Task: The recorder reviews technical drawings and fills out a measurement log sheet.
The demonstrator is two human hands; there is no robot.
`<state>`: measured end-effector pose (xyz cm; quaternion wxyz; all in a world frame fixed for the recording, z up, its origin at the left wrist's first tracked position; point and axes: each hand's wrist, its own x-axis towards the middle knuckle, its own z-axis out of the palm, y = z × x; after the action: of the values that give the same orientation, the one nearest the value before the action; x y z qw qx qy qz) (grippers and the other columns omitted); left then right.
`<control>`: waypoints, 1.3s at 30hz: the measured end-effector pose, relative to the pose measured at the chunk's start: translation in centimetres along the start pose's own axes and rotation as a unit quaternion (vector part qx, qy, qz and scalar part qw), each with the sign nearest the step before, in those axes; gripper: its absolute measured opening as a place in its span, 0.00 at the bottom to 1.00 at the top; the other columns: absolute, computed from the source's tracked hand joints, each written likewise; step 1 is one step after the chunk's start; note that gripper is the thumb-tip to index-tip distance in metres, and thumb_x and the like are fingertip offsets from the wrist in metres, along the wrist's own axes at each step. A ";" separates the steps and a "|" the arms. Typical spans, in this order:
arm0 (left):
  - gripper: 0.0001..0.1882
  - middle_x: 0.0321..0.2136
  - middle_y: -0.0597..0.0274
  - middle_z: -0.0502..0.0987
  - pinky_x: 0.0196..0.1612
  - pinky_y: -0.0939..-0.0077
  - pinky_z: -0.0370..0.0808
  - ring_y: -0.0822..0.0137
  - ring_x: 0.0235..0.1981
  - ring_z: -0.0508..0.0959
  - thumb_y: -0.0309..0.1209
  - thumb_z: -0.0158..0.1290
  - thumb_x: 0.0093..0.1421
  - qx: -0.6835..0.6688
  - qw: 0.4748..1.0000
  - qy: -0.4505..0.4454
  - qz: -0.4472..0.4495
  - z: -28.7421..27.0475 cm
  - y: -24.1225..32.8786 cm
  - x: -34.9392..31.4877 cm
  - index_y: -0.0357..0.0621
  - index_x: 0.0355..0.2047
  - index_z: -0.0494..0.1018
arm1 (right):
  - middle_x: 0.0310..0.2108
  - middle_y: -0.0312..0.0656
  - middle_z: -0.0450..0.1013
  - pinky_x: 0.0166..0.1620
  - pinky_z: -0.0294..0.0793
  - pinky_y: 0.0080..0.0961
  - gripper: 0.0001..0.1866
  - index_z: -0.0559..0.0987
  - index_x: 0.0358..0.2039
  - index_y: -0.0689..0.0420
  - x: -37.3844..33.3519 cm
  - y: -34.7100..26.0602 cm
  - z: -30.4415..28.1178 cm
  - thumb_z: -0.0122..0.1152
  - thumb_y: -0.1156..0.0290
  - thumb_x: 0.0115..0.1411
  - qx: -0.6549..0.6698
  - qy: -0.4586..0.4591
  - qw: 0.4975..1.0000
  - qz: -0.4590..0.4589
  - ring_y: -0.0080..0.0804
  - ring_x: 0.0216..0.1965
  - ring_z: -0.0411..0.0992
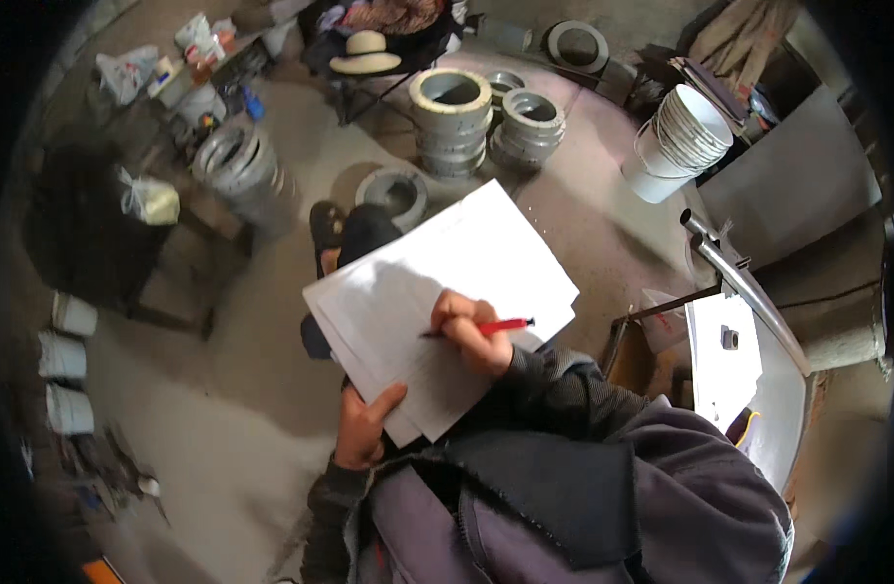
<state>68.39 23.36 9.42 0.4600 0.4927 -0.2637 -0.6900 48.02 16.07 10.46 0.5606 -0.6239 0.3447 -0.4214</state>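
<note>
A few white sheets of paper (476,253) lie stacked, slightly fanned, over my lap. My right hand (474,333) is closed around a red pen (507,326), its dark tip pointing left and resting on or just above the top sheet. Faint lines show on the paper around the hand, too small to make out. At the lower left corner of the sheets, my left hand (364,425) grips the edge, thumb on top and the other fingers hidden underneath.
Grey ring-shaped metal parts (454,122) stand stacked ahead on the floor. Nested white buckets (682,141) are at the far right. A side table on the right holds papers (724,355) under a small metal nut (730,338). A dark chair (96,224) stands left.
</note>
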 end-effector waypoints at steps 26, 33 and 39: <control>0.23 0.40 0.55 0.77 0.47 0.70 0.73 0.61 0.42 0.76 0.30 0.62 0.52 0.211 0.973 -0.072 -0.053 8.7 2.2 11.0 0.30 0.46 0.71 | 0.24 0.45 0.69 0.32 0.68 0.31 0.06 0.71 0.28 0.63 0.8 1.7 -10.6 0.45 0.74 0.55 -0.012 0.108 0.990 -0.090 0.40 0.25 0.69; 0.21 0.42 0.53 0.77 0.46 0.72 0.73 0.63 0.42 0.77 0.24 0.60 0.53 0.052 0.989 -0.021 -0.134 6.4 2.3 11.3 0.30 0.47 0.70 | 0.21 0.44 0.66 0.27 0.66 0.35 0.07 0.70 0.29 0.60 3.3 1.8 -8.3 0.55 0.70 0.54 -0.087 0.052 0.989 -0.112 0.43 0.23 0.68; 0.19 0.41 0.54 0.78 0.47 0.71 0.73 0.63 0.42 0.77 0.25 0.60 0.52 0.198 0.975 -0.064 -0.084 5.2 2.7 11.2 0.31 0.45 0.72 | 0.20 0.42 0.65 0.25 0.65 0.37 0.10 0.71 0.30 0.59 3.2 1.6 -8.0 0.59 0.68 0.52 -0.119 0.047 0.987 -0.095 0.42 0.21 0.67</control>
<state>63.61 11.73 8.68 0.2760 0.5490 -0.3817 -0.6905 42.09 9.71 9.41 0.4226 -0.6958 0.3576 -0.4576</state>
